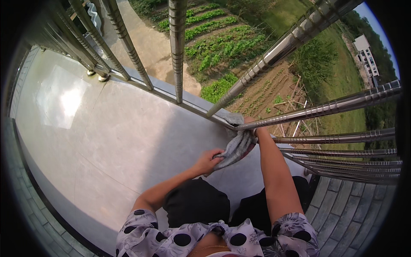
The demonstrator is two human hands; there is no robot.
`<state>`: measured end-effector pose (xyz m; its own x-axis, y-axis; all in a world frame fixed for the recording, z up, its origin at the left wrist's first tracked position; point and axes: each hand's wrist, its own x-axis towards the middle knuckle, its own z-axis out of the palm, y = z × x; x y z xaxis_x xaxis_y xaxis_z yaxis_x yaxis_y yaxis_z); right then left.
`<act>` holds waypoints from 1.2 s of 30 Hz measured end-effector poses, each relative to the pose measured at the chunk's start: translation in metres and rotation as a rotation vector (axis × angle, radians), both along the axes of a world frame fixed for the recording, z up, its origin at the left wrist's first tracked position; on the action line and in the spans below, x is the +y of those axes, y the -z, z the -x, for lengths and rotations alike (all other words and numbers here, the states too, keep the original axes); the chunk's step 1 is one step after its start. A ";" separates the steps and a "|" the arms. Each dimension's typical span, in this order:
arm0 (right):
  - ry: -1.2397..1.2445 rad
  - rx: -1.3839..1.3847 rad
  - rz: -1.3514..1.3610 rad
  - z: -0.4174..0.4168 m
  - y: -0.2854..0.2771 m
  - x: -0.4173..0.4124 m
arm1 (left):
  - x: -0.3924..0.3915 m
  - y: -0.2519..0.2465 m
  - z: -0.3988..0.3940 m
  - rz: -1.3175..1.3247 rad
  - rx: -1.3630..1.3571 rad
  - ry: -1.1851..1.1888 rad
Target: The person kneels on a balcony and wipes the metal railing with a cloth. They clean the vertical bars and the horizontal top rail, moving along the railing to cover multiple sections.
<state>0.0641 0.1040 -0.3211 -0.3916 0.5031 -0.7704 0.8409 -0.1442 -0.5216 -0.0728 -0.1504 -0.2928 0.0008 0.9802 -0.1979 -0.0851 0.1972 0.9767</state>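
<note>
A grey cloth (237, 147) is wrapped about the bottom rail of a metal railing (192, 108), close to the foot of a ribbed baluster (321, 110). My left hand (208, 160) grips the near end of the cloth between thumb and fingers, just above the floor. Reaching out through the balusters, my right hand (250, 123) is at the far part of the cloth, mostly hidden behind a baluster and the cloth; its fingers do not show. A dark red patch shows along the cloth's lower edge.
Smooth light floor tiles (128, 128) lie inside the railing, partly sunlit. Several shiny balusters (177, 48) fan out ahead and to both sides. Brick-patterned walls (346, 205) stand at the right and left. Beyond and below are a paved path (151, 48) and garden rows (224, 38).
</note>
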 end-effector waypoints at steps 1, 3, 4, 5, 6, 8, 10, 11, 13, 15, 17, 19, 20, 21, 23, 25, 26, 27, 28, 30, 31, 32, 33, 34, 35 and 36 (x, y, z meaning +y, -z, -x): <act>0.015 0.035 0.105 0.022 -0.008 0.003 | 0.000 0.003 0.006 0.023 -0.013 -0.066; -0.106 0.126 0.211 0.054 -0.017 0.009 | 0.005 0.001 0.012 0.009 -0.007 -0.153; -0.243 0.189 0.212 0.061 -0.015 0.014 | 0.007 -0.004 0.014 -0.024 0.011 -0.167; -0.376 0.252 0.212 0.065 -0.014 0.017 | 0.010 -0.007 0.015 -0.058 0.028 -0.178; -0.361 0.356 0.319 0.074 -0.023 0.012 | 0.011 -0.006 0.015 -0.054 0.025 -0.185; -0.430 0.472 0.094 0.076 -0.025 0.002 | 0.017 -0.006 0.007 -0.060 0.008 -0.173; -0.308 0.459 -0.030 0.073 -0.046 -0.020 | 0.015 0.002 -0.003 -0.065 0.039 -0.109; -0.218 0.378 -0.048 0.068 -0.044 -0.025 | 0.010 0.007 -0.006 -0.067 0.056 -0.078; -0.021 0.214 -0.105 0.042 -0.047 -0.025 | -0.003 -0.002 -0.012 0.039 0.015 0.039; 0.022 0.420 -0.359 -0.016 0.002 -0.025 | -0.014 -0.002 -0.013 0.098 -0.037 0.100; -0.256 -0.196 -0.895 -0.005 -0.028 -0.076 | -0.032 0.025 -0.003 0.143 -0.112 0.001; -0.179 -0.042 -1.303 -0.007 -0.018 -0.116 | -0.046 0.029 0.013 0.118 -0.196 -0.071; -0.125 0.046 -1.503 0.001 -0.012 -0.132 | -0.055 0.031 0.026 0.107 -0.228 -0.100; 0.024 0.065 -1.460 0.014 -0.008 -0.142 | -0.061 0.024 0.037 0.121 -0.322 -0.165; 0.315 0.108 -1.361 0.041 -0.002 -0.152 | -0.067 0.000 0.055 0.106 -0.505 -0.308; 0.659 0.117 -1.254 0.076 -0.009 -0.155 | -0.073 -0.026 0.071 0.056 -0.668 -0.484; 0.880 0.137 -1.110 0.092 -0.016 -0.152 | -0.071 -0.042 0.076 0.010 -0.638 -0.500; 1.093 0.159 -0.955 0.103 -0.022 -0.148 | -0.069 -0.062 0.082 -0.041 -0.607 -0.514; 1.361 0.580 -0.610 0.112 -0.036 -0.138 | -0.064 -0.072 0.087 -0.107 -0.577 -0.532; 1.620 0.751 -0.143 0.105 -0.047 -0.123 | -0.059 -0.076 0.089 -0.183 -0.410 -0.428; 1.609 0.867 -0.004 0.101 -0.057 -0.122 | -0.056 -0.078 0.089 -0.234 -0.323 -0.387; 1.642 0.829 0.145 0.095 -0.067 -0.120 | -0.053 -0.082 0.090 -0.260 -0.316 -0.359; 1.614 0.892 0.198 0.095 -0.072 -0.118 | -0.048 -0.088 0.089 -0.289 -0.365 -0.366; 1.594 0.944 0.254 0.096 -0.075 -0.121 | -0.046 -0.098 0.088 -0.304 -0.417 -0.366; 1.573 0.994 0.310 0.093 -0.078 -0.123 | -0.044 -0.108 0.087 -0.317 -0.469 -0.364; 1.373 1.054 0.100 0.090 -0.091 -0.129 | -0.045 -0.114 0.088 -0.338 -0.587 -0.414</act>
<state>-0.0259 -0.0247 -0.2304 -0.0682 0.8435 -0.5328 -0.5809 -0.4678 -0.6661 -0.1613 -0.1952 -0.1788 -0.3652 0.9305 0.0298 -0.6062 -0.2619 0.7509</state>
